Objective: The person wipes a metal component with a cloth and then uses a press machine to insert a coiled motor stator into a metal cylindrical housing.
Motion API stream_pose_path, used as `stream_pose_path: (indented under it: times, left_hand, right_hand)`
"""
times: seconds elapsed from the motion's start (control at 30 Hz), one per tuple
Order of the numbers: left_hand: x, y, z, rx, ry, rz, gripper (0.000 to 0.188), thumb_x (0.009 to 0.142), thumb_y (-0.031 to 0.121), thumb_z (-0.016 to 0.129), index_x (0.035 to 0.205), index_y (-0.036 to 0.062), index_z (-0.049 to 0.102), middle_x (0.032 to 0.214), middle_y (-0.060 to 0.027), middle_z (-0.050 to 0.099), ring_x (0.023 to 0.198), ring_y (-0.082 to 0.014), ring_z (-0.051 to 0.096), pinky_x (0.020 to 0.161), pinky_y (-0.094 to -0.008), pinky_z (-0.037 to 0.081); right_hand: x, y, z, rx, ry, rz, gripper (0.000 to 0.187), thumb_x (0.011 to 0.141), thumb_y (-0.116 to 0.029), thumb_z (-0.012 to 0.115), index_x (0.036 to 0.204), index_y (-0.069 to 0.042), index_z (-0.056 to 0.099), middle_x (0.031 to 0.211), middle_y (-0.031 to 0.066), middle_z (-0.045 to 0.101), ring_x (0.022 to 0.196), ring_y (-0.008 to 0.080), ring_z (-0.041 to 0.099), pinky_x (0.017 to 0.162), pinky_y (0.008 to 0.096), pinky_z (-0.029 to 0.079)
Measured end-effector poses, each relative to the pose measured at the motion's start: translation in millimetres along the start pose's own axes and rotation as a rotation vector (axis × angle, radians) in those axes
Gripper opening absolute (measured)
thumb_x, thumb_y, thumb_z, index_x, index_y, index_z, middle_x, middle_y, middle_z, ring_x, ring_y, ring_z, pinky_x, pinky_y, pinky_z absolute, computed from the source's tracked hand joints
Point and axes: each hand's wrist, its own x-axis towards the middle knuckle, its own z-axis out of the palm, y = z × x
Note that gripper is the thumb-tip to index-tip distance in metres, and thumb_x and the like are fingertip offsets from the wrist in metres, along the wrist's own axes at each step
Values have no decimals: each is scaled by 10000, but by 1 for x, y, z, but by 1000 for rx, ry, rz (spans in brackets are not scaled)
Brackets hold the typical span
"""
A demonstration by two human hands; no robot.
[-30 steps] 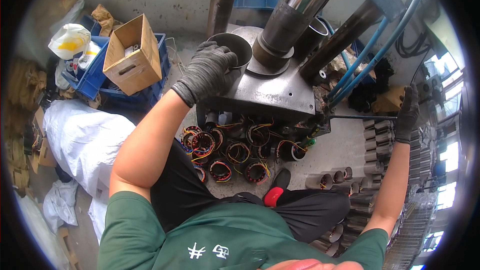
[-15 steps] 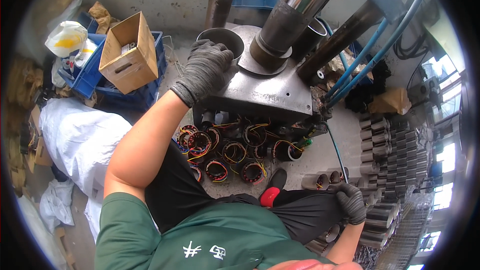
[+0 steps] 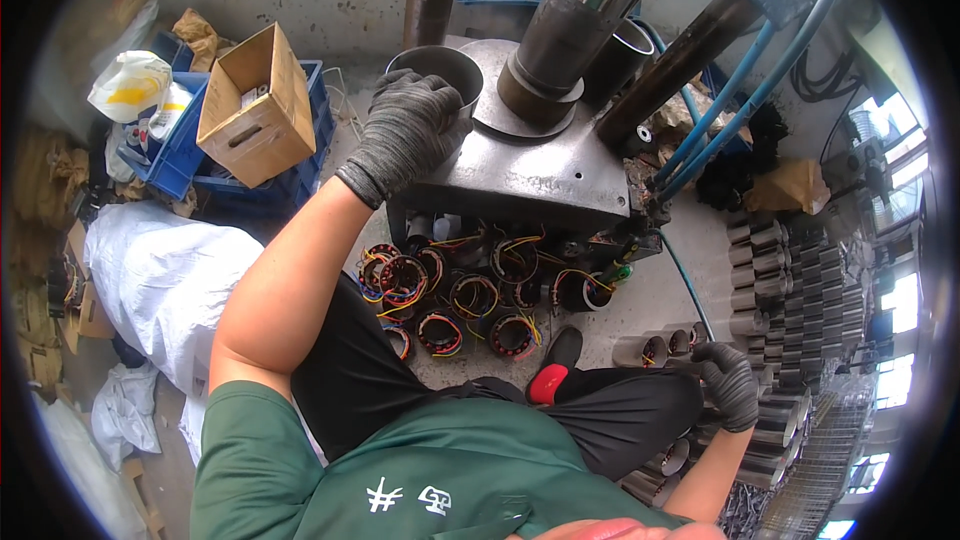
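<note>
My left hand (image 3: 415,128), in a grey knit glove, grips the near rim of an upright hollow metal cylinder (image 3: 477,90). The cylinder is on the left part of the press table (image 3: 520,175), beside the round plate (image 3: 545,132) under the press ram (image 3: 560,45). By my right knee, my gloved right hand (image 3: 728,385) has its fingers curled round the end of a long thin green lever (image 3: 685,285), which runs down from the press's right side. The fingers hide the lever's end.
Several wire-wound stator rings (image 3: 440,332) lie on the floor beneath the table. Stacked metal cylinders (image 3: 760,270) line the right side. A cardboard box (image 3: 262,105) sits on blue crates (image 3: 318,115) at left, behind a white sack (image 3: 170,265). Blue hoses (image 3: 735,90) hang at the press's right.
My right hand has moved slightly outward and up, away from my knee. My left hand stays on the cylinder's rim. The whole view has shifted slightly.
</note>
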Motion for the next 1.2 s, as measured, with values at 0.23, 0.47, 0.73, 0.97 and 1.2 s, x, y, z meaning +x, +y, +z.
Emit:
stream_pose_path:
  times: [0.23,0.47,0.73,0.97,1.2]
  left_hand:
    - [-1,-1,0,-5,-9,10,176,857,285,722,917,119,722,972,-97,677,992,-355,619,956,-500,447]
    - [1,1,3,-10,13,12,166,852,278,730,912,123,724,967,-86,688,989,-347,627,974,-493,441]
    - [1,2,-2,-10,-7,-2,160,855,275,729,915,126,734,970,-78,696,997,-339,633,979,-485,441]
    - [2,2,-3,9,-17,-8,176,854,278,736,936,122,743,1001,-80,708,1024,-336,639,987,-478,448]
    - [0,0,-2,5,-11,-9,183,847,273,749,933,112,740,1003,-86,707,1018,-346,640,975,-481,458]
  right_hand:
    - [-3,-7,6,-74,-5,19,169,832,-77,642,940,33,711,818,191,683,773,311,672,765,394,526]
    - [-1,-16,1,-90,-48,41,203,830,-77,657,989,32,720,834,179,694,762,295,669,761,393,531]
    - [12,-16,-14,15,-38,46,249,876,-16,593,1079,25,731,818,55,677,736,119,594,692,295,511]
    - [-7,4,12,-93,-47,45,156,843,-98,686,922,35,701,804,190,672,754,302,654,733,396,518]
    - [-9,-3,20,-87,30,50,174,864,-124,715,919,41,705,767,180,668,694,286,634,682,394,502]
